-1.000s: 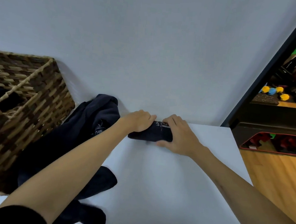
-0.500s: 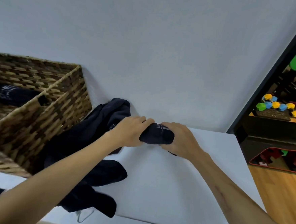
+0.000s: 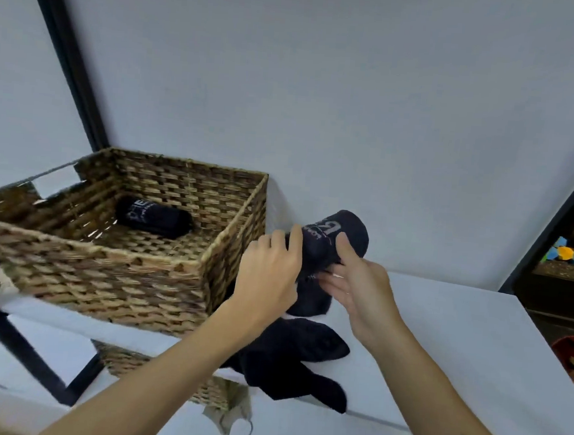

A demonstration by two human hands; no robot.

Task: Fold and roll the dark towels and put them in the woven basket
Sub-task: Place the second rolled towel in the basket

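Rolled dark towel (image 3: 336, 241) now lifted off table (image 3: 457, 334), where it lay pressed half second ago; held in air just right of woven basket (image 3: 145, 275). Rolling looks finished, transfer starting. Left hand (image 3: 270, 270) curled round roll's near end; right hand (image 3: 355, 283) cups underside, thumb on top. One roll (image 3: 154, 220) already in basket. Loose dark towels (image 3: 289, 356) on table below hands.

I see navy towels (image 3: 336, 241) with pale lettering — and a tan-and-brown checker-woven basket (image 3: 105, 272) on a white table (image 3: 456, 348).
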